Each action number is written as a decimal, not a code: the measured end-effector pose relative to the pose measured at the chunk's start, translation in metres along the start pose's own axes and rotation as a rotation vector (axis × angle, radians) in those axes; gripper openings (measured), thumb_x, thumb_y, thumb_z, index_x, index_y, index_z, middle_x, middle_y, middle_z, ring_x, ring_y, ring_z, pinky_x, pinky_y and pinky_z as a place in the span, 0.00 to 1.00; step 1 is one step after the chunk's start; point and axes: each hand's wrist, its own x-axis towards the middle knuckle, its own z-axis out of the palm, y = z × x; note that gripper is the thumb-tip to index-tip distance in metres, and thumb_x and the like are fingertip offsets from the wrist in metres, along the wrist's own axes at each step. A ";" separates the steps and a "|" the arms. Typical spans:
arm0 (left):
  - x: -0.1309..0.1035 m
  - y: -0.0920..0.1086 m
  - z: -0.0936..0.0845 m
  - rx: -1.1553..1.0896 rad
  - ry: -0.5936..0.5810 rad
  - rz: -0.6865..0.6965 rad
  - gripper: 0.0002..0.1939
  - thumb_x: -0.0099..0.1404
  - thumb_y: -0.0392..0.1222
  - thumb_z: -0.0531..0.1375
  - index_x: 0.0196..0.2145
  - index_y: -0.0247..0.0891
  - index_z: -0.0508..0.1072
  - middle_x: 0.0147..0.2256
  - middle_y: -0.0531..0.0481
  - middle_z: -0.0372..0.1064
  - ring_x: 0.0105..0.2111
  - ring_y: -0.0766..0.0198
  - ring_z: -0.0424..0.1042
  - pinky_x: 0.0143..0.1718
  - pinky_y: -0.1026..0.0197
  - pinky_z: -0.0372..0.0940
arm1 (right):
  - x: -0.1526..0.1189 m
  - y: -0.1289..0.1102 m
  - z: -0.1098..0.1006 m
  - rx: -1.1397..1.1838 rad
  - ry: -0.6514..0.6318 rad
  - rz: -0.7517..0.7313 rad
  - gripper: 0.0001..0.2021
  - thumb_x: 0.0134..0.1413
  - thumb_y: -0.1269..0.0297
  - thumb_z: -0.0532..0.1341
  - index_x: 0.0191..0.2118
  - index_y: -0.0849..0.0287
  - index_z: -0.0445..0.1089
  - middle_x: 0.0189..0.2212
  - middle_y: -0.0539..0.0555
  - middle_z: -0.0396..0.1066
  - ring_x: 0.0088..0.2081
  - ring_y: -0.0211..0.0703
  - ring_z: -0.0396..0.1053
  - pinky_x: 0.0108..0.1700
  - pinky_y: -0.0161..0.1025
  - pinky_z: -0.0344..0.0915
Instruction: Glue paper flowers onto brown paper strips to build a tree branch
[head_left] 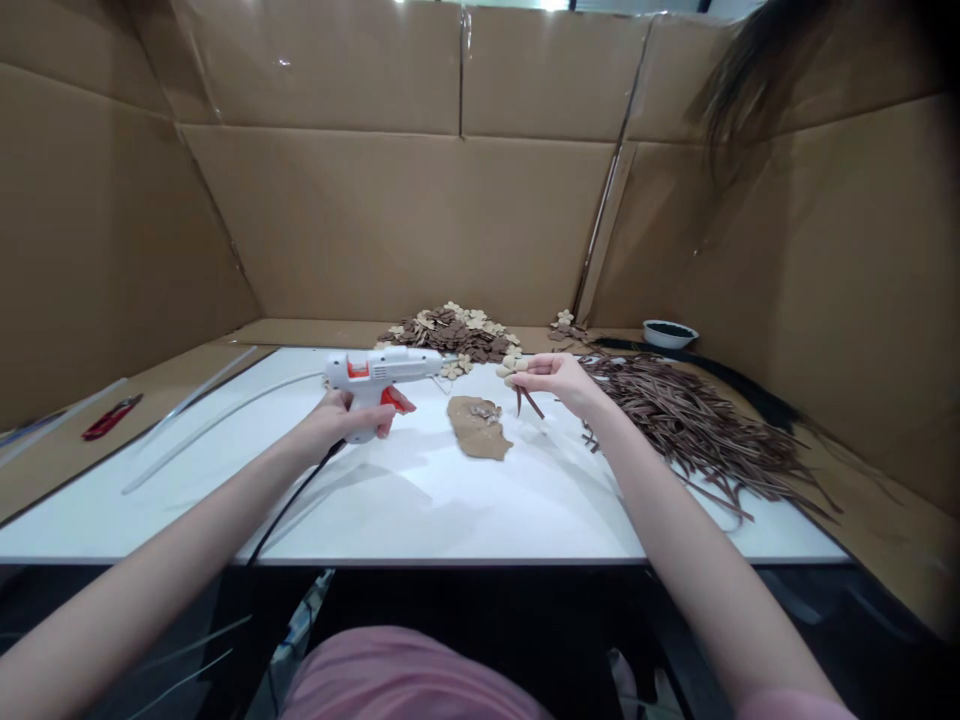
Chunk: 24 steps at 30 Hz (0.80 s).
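A white glue gun (394,367) with an orange trigger is gripped in my left hand (346,418), its nozzle pointing right. A long translucent glue stick (225,415) runs out of its back. Between the fingertips of my right hand (559,378) is a cream flower piece (511,368), with short brown strips (531,402) hanging below it. The nozzle and the flower piece are apart. Lying on the white board between and below my hands is a torn brown cardboard scrap (478,432) with dried glue on it.
Behind my hands lies a pile of brown and cream flower pieces (457,332). Many brown strips (682,415) cover the right side. A white bowl (670,334) stands at the back right, beside dark strands. Red-handled pliers (111,418) lie at the left. Cardboard walls (390,220) surround the board.
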 end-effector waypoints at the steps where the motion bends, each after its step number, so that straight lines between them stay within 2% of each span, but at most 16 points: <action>1: -0.004 -0.002 -0.002 0.035 -0.024 -0.025 0.15 0.58 0.51 0.63 0.33 0.35 0.77 0.31 0.44 0.75 0.34 0.57 0.72 0.38 0.59 0.67 | 0.000 0.000 -0.002 -0.014 0.018 0.008 0.16 0.34 0.57 0.75 0.29 0.63 0.78 0.28 0.56 0.77 0.31 0.45 0.75 0.40 0.44 0.70; 4: -0.016 -0.008 -0.005 0.110 -0.091 -0.120 0.15 0.55 0.51 0.65 0.34 0.37 0.78 0.38 0.43 0.77 0.35 0.57 0.72 0.36 0.61 0.67 | 0.002 0.004 -0.006 -0.025 0.038 0.023 0.17 0.33 0.56 0.75 0.29 0.63 0.78 0.29 0.56 0.78 0.32 0.46 0.75 0.42 0.45 0.71; 8: -0.023 -0.016 -0.005 0.125 -0.198 -0.185 0.17 0.56 0.52 0.65 0.37 0.36 0.78 0.41 0.42 0.77 0.36 0.56 0.73 0.34 0.62 0.68 | 0.004 0.009 -0.006 -0.006 0.001 0.034 0.17 0.34 0.57 0.75 0.31 0.63 0.78 0.31 0.58 0.78 0.34 0.46 0.75 0.44 0.45 0.70; 12: -0.022 -0.020 -0.002 0.153 -0.221 -0.168 0.20 0.54 0.53 0.67 0.40 0.37 0.77 0.43 0.42 0.77 0.42 0.52 0.74 0.41 0.58 0.70 | 0.004 0.010 -0.005 0.003 -0.018 0.031 0.18 0.35 0.57 0.75 0.33 0.64 0.79 0.32 0.58 0.79 0.34 0.46 0.75 0.44 0.44 0.71; 17: -0.021 -0.021 0.000 0.153 -0.272 -0.248 0.23 0.54 0.55 0.67 0.43 0.37 0.75 0.46 0.43 0.76 0.47 0.48 0.74 0.48 0.53 0.69 | 0.004 0.010 -0.003 0.007 -0.041 0.028 0.19 0.34 0.57 0.75 0.34 0.64 0.78 0.35 0.60 0.79 0.36 0.48 0.76 0.45 0.45 0.71; 21: -0.020 -0.021 -0.004 0.221 -0.294 -0.200 0.23 0.54 0.55 0.67 0.42 0.37 0.76 0.45 0.43 0.76 0.47 0.48 0.74 0.50 0.53 0.67 | 0.005 0.012 -0.002 0.027 -0.056 0.023 0.20 0.33 0.56 0.75 0.33 0.63 0.78 0.34 0.60 0.79 0.37 0.49 0.76 0.45 0.46 0.71; 24: -0.020 -0.020 -0.011 0.284 -0.352 -0.134 0.23 0.56 0.55 0.66 0.45 0.39 0.76 0.47 0.46 0.75 0.49 0.49 0.71 0.52 0.55 0.65 | 0.006 0.013 -0.002 0.031 -0.059 0.024 0.19 0.33 0.56 0.75 0.33 0.63 0.78 0.34 0.60 0.79 0.37 0.49 0.76 0.45 0.46 0.72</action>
